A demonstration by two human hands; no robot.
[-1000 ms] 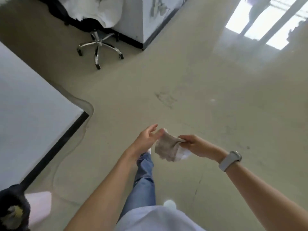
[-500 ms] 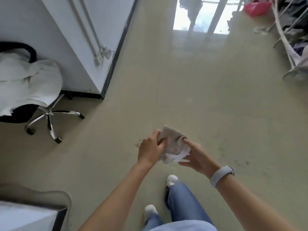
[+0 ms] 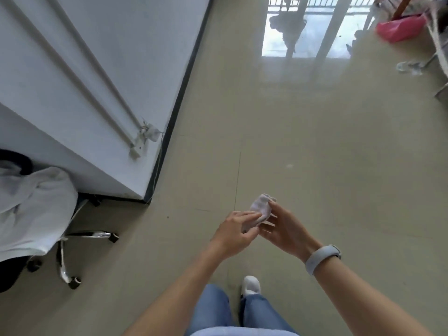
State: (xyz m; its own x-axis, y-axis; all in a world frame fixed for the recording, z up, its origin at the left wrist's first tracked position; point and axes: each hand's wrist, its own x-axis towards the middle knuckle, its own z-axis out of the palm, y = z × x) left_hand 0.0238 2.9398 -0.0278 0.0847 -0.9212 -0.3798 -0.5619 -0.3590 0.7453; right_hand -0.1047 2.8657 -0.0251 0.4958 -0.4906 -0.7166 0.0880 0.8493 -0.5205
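A small whitish, crumpled cloth [image 3: 261, 207] is held between both hands in front of me, above the beige floor. My left hand [image 3: 236, 232] pinches its lower left part with curled fingers. My right hand [image 3: 283, 227], with a grey band on the wrist, holds the cloth from the right, thumb and fingertips on its upper edge. Part of the cloth is hidden inside the hands.
A white wall corner with a dark skirting [image 3: 169, 132] stands at the left. An office chair [image 3: 68, 238] draped with a white garment is at the lower left. A pink bag [image 3: 400, 29] and a rack [image 3: 438, 44] sit at the far right, near a bright window reflection.
The cloth has been folded up smaller between the hands. The view has swung and moved forward: the wall corner and chair lie further left, and the window area is nearer.
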